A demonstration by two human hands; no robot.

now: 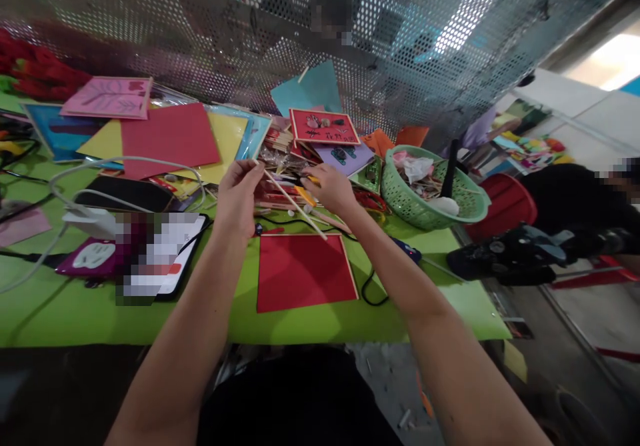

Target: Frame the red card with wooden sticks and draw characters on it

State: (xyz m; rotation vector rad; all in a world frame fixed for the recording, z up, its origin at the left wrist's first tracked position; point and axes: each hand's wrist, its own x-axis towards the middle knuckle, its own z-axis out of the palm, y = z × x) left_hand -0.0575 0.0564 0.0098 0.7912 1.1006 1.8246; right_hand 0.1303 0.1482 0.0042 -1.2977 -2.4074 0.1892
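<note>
My left hand [240, 189] is closed, its fingertips pinching one end of a thin pale wooden stick [287, 196]. The stick slants down to the right over a red sheet of card [305, 276]. Pale strips run along the top and right edges of that card, which lies flat near the table's front. Over the cluttered pile behind it, my right hand [327, 189] is closed around a yellow-orange tool [306, 196]. Its kind is hard to make out, partly hidden by the fingers.
At the right stands a green plastic basket [425, 216] with scraps. A phone [167, 259] and purple power strip [93, 256] with cables lie left. Coloured cards [170, 139] are stacked behind, before a perforated metal panel [240, 53]. Another person [575, 196] is at far right.
</note>
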